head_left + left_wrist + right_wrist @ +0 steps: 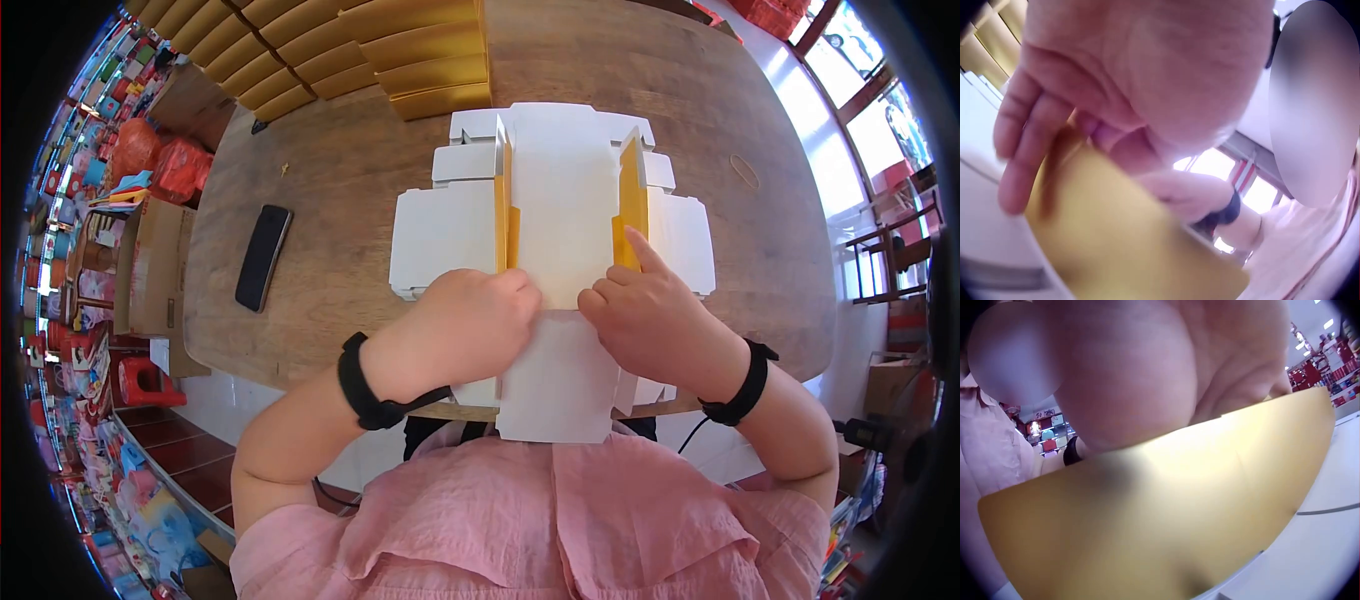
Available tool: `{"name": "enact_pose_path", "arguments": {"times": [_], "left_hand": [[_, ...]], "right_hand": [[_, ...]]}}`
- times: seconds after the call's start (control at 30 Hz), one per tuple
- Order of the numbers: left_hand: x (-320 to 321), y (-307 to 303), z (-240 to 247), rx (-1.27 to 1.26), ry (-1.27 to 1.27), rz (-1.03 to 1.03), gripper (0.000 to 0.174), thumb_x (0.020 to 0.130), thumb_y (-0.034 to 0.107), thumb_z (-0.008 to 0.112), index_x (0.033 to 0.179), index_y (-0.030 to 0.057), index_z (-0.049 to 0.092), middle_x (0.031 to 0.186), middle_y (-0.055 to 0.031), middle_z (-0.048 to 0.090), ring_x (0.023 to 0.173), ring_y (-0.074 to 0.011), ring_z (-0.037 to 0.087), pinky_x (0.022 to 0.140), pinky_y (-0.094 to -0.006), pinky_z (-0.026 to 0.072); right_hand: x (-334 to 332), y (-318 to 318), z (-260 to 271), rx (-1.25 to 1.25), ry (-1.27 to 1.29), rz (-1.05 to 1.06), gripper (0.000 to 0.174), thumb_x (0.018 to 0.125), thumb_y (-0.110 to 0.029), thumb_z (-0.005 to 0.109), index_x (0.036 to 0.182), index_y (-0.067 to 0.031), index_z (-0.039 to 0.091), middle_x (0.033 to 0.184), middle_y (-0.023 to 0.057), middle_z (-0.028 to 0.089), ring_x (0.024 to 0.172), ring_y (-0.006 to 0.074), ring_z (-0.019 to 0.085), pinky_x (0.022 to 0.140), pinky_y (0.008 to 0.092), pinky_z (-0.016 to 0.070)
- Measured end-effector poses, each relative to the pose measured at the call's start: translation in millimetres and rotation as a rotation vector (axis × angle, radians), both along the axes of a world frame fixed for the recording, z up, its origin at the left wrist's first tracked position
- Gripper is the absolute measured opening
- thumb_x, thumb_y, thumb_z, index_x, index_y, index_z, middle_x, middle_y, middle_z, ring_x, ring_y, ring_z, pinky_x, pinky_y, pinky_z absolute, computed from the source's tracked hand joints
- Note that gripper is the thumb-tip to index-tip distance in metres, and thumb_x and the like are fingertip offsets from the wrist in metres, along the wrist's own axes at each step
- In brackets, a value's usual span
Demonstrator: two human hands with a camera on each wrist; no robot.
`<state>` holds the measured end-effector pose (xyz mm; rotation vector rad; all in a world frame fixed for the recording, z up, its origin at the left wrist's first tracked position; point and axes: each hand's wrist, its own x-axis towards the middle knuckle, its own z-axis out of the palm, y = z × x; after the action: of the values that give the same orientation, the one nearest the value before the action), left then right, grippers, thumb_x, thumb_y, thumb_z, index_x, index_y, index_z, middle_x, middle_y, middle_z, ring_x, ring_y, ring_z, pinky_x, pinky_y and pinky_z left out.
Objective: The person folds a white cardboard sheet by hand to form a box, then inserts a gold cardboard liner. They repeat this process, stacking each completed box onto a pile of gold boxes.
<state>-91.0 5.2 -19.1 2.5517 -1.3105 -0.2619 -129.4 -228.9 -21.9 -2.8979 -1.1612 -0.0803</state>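
Note:
A flat white cardboard box blank (560, 200) lies on the wooden table (340, 180), and its near end hangs over the edge toward me. Two gold-faced side flaps stand up from it. My left hand (480, 320) grips the base of the left flap (503, 200) with curled fingers. In the left wrist view, that hand's fingers (1022, 144) curve over the gold face (1122, 244). My right hand (640, 310) holds the base of the right flap (632, 195), with its index finger straight against the flap. In the right wrist view, the gold flap (1166, 512) sits under the palm (1147, 362).
Several folded gold boxes (400, 50) are stacked in rows at the far side of the table. A black phone (263, 257) lies to the left of the blank. A brown carton (150, 265) and shelves of coloured goods stand beyond the table's left edge.

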Motion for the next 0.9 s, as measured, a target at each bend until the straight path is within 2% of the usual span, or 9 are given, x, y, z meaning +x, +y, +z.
{"name": "enact_pose_path", "arguments": {"times": [0.1, 0.27, 0.33, 0.37, 0.43, 0.6, 0.77, 0.87, 0.9], "left_hand": [[6, 16, 16, -0.265, 0.291, -0.070, 0.024, 0.083, 0.012, 0.068, 0.102, -0.0013, 0.065, 0.092, -0.0113, 0.066, 0.081, -0.0328, 0.067, 0.072, -0.0405, 0.0549], [16, 12, 0, -0.254, 0.246, -0.078, 0.024, 0.087, 0.014, 0.068, 0.107, 0.0006, 0.067, 0.091, -0.0128, 0.067, 0.083, -0.0334, 0.066, 0.074, -0.0405, 0.0537], [16, 8, -1, -0.192, 0.250, -0.050, 0.021, 0.088, 0.014, 0.068, 0.106, 0.0021, 0.068, 0.088, -0.0126, 0.066, 0.081, -0.0331, 0.065, 0.072, -0.0404, 0.0532], [15, 7, 0, -0.187, 0.232, -0.037, 0.017, 0.089, 0.013, 0.068, 0.102, 0.0031, 0.070, 0.085, -0.0121, 0.065, 0.079, -0.0327, 0.065, 0.070, -0.0403, 0.0526], [13, 7, -3, -0.186, 0.217, -0.020, 0.013, 0.089, 0.012, 0.067, 0.099, 0.0041, 0.071, 0.082, -0.0117, 0.064, 0.077, -0.0322, 0.065, 0.069, -0.0401, 0.0521], [8, 4, -8, -0.215, 0.091, 0.001, 0.008, 0.088, 0.013, 0.069, 0.087, 0.0051, 0.069, 0.076, -0.0086, 0.061, 0.070, -0.0295, 0.063, 0.063, -0.0384, 0.0519], [-11, 2, -1, -0.099, -0.142, -0.055, 0.011, 0.086, 0.015, 0.069, 0.094, 0.0095, 0.065, 0.072, -0.0045, 0.056, 0.060, -0.0230, 0.062, 0.052, -0.0343, 0.0501], [-16, -1, -4, -0.004, -0.286, -0.093, 0.016, 0.084, 0.015, 0.068, 0.098, 0.0120, 0.062, 0.071, -0.0025, 0.054, 0.054, -0.0191, 0.061, 0.046, -0.0327, 0.0480], [-17, -1, -5, 0.018, -0.346, -0.099, 0.018, 0.082, 0.014, 0.067, 0.100, 0.0129, 0.061, 0.071, -0.0018, 0.053, 0.052, -0.0176, 0.060, 0.044, -0.0323, 0.0471]], "right_hand": [[0, -1, -2, -0.007, -0.006, 0.006, 0.010, 0.083, -0.008, 0.060, 0.074, -0.0111, 0.055, 0.065, 0.0014, 0.057, 0.073, 0.0211, 0.063, 0.115, 0.0578, 0.0341], [3, -4, 4, -0.006, 0.063, 0.002, 0.004, 0.083, -0.010, 0.061, 0.079, -0.0096, 0.060, 0.071, 0.0025, 0.062, 0.078, 0.0211, 0.065, 0.117, 0.0582, 0.0311], [5, -13, 16, 0.224, 0.384, -0.047, 0.015, 0.076, 0.000, 0.062, 0.089, -0.0090, 0.063, 0.086, 0.0026, 0.065, 0.097, 0.0228, 0.065, 0.121, 0.0585, 0.0235], [3, -21, 19, 0.221, 0.388, -0.049, 0.015, 0.076, 0.000, 0.062, 0.089, -0.0090, 0.063, 0.086, 0.0026, 0.065, 0.097, 0.0228, 0.065, 0.121, 0.0585, 0.0235], [0, -37, 23, 0.383, 0.333, -0.051, 0.020, 0.076, -0.003, 0.070, 0.095, -0.0110, 0.066, 0.096, 0.0008, 0.066, 0.115, 0.0235, 0.061, 0.122, 0.0618, 0.0186], [-9, -34, 0, 0.278, 0.115, -0.070, 0.018, 0.076, -0.015, 0.078, 0.087, -0.0112, 0.063, 0.093, -0.0010, 0.061, 0.116, 0.0206, 0.057, 0.120, 0.0633, 0.0221], [-17, -22, -7, 0.247, 0.021, -0.058, 0.017, 0.079, -0.018, 0.076, 0.079, -0.0117, 0.060, 0.090, -0.0029, 0.058, 0.111, 0.0175, 0.056, 0.119, 0.0627, 0.0257], [-23, -19, -13, 0.114, 0.068, -0.072, 0.015, 0.080, -0.018, 0.074, 0.087, -0.0133, 0.061, 0.102, -0.0010, 0.059, 0.116, 0.0189, 0.056, 0.119, 0.0632, 0.0257], [-27, -18, -13, 0.197, 0.046, -0.103, 0.016, 0.081, -0.017, 0.072, 0.092, -0.0144, 0.061, 0.115, 0.0011, 0.059, 0.123, 0.0203, 0.053, 0.118, 0.0645, 0.0247]]}}
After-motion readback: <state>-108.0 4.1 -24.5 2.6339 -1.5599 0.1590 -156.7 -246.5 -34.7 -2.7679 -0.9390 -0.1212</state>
